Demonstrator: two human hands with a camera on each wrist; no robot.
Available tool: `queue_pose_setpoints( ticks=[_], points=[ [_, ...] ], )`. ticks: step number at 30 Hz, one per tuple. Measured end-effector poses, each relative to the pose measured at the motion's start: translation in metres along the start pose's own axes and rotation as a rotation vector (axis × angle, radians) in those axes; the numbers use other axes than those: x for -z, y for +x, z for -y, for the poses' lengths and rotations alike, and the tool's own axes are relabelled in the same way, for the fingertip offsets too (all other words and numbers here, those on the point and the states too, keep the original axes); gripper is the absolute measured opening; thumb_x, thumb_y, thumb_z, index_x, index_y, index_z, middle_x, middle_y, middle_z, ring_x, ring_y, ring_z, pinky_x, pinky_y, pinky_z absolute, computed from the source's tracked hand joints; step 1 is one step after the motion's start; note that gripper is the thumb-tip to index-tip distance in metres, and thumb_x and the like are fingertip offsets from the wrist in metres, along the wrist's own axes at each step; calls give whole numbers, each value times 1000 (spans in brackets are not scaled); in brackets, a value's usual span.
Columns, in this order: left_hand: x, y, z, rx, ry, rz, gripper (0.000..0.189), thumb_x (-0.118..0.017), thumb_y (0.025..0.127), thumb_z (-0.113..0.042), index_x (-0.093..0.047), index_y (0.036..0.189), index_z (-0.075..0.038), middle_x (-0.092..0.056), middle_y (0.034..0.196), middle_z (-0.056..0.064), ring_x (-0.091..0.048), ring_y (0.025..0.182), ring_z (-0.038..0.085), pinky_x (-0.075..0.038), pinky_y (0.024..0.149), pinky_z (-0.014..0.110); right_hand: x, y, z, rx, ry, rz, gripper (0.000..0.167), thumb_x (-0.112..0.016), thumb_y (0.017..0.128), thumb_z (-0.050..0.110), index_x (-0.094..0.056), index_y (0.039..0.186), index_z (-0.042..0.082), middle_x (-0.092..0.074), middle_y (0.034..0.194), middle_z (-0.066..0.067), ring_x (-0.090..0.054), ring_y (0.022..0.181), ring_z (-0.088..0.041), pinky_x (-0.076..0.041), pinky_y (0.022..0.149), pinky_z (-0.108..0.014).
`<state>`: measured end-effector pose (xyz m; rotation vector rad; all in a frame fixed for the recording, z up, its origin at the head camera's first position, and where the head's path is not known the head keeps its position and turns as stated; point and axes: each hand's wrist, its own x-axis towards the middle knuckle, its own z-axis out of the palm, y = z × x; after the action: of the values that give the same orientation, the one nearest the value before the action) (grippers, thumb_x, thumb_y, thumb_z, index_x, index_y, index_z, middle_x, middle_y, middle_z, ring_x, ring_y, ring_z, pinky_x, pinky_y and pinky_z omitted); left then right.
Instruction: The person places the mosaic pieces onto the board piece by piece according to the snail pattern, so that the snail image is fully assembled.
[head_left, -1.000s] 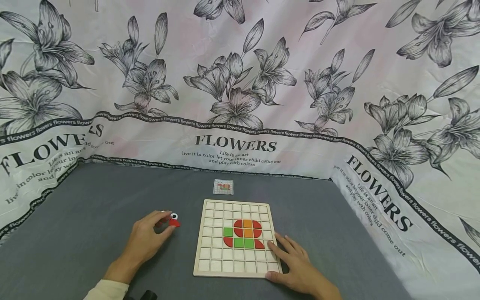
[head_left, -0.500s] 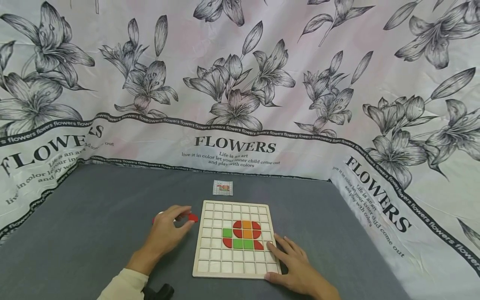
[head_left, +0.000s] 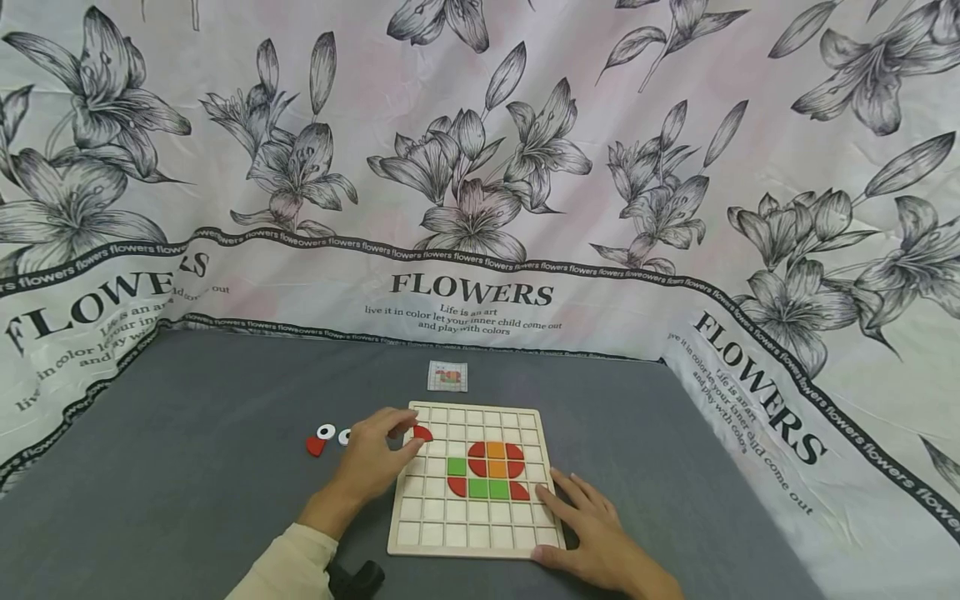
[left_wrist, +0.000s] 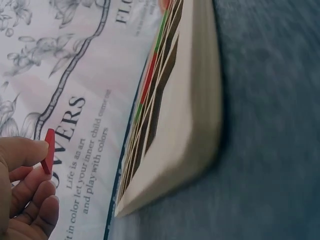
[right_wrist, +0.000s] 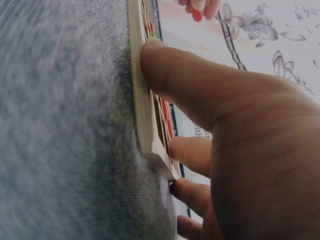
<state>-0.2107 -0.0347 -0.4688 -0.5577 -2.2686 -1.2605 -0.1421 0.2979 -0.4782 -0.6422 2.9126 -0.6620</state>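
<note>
My left hand [head_left: 375, 454] pinches a red quarter-circle tile [head_left: 423, 433] between thumb and fingers, over the upper left of the wooden grid board [head_left: 442, 537]. In the left wrist view that red tile [left_wrist: 48, 151] is held on edge, above the board's surface. My right hand [head_left: 592, 533] rests on the board's lower right corner, thumb on the near rim and fingers on the right side. Set in the grid are green squares [head_left: 487, 488], orange squares [head_left: 496, 458] and red rounded tiles [head_left: 518, 491], grouped around the middle.
Left of the board lie a red tile [head_left: 315, 447] and a white eye piece [head_left: 326, 431]; another eye piece [head_left: 344, 437] is partly hidden by my left hand. A small picture card [head_left: 447, 376] lies beyond the board on the grey cloth [head_left: 225, 433]. A flower-printed curtain [head_left: 472, 308] stands behind.
My left hand has moved right with the red tile, from beside the loose pieces to over the board, uncovering a red tile and eye piece. My right hand has stayed in place.
</note>
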Motion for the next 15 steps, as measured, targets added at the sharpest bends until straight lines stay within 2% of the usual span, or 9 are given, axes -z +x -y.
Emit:
queue_pose_setpoints(
  ticks=[4,9,15],
  points=[
    [-10,5,-3,19,-32,29,37,-79,76,2,-69,111,-1,-64,94,1,-60,85,22,-52,73,41,0,0,-1,-5,1,0,81,-62,83,64,-48,144,13,-31,152,-13,-23,136,-45,-17,98,-69],
    [-23,10,-4,-3,-29,54,37,-80,76,-1,-70,111,-2,-66,97,2,-59,88,18,-51,74,39,0,-1,-1,-14,33,20,80,-63,83,62,-47,144,13,-29,153,-12,-22,136,-45,-16,98,-71],
    [-38,13,0,-14,-18,83,34,-80,75,-2,-70,107,-1,-67,94,3,-59,91,20,-49,77,37,0,-1,-1,3,17,12,79,-62,84,62,-47,145,13,-30,153,-13,-22,136,-45,-17,97,-71]
  ],
)
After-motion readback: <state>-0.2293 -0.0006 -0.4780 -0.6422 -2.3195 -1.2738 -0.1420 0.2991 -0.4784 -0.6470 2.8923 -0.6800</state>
